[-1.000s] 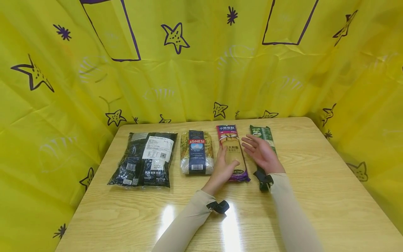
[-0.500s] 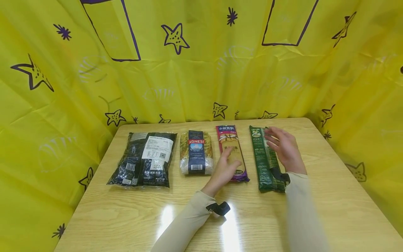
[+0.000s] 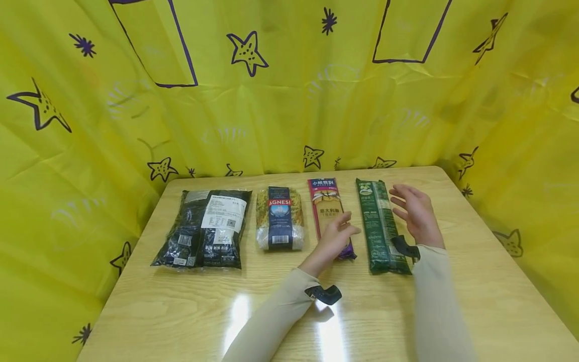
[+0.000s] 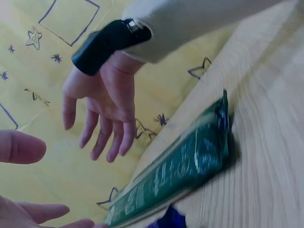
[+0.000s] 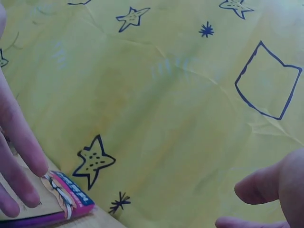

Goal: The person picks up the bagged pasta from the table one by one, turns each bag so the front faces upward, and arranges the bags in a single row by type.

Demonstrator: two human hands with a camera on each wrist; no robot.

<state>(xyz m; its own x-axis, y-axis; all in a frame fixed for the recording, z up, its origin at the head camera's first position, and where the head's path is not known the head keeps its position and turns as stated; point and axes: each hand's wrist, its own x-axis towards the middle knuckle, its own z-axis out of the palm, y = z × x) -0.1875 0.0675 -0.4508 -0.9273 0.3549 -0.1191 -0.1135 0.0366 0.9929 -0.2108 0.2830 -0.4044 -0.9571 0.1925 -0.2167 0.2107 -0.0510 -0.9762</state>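
Left hand held over slim red-and-tan plastic packet; right hand held just beside long green plastic packet. Fingers of both hands loosely extended, nothing gripped. Both packets laid flat on pale wooden table.

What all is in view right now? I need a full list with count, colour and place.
Black bag: one, black with white label, far left of the row
AGNESI pack: one, dark blue band with clear sides, second from left
Pasta packet: one, pink, tan and purple, third from left
Green packet: one, green, right end of the row
Table: one, light wood, under the packs
Curtain: yellow with purple drawings, behind and at both sides
Wrist devices: two, black, one per wrist
Sleeves: two, beige, on the forearms
Left hand: one, bare, at the pasta packet's lower part, contact unclear
Right hand: one, bare, right of the green packet
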